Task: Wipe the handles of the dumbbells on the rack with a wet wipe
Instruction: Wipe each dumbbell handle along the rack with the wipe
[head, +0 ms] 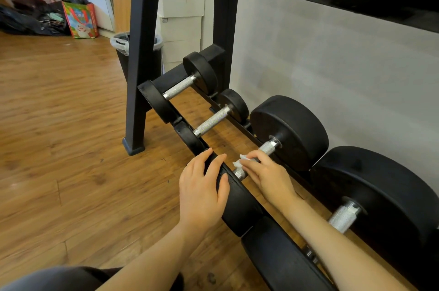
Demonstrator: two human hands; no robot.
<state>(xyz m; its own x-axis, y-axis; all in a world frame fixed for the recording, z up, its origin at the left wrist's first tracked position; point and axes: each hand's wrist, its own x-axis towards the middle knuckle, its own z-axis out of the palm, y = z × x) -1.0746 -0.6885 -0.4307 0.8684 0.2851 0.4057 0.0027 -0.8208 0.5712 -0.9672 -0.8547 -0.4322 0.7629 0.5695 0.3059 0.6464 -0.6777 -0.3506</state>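
Right hand [266, 175] wraps the wipe [240, 162] round the handle [268, 148] of the third dumbbell on the lower rack [140, 58], fingers [249, 156] apparently curled over it, though their tips are hidden. Left hand [202, 186], fingers spread, presses the near plate [240, 202], probably to stop the dumbbell rolling
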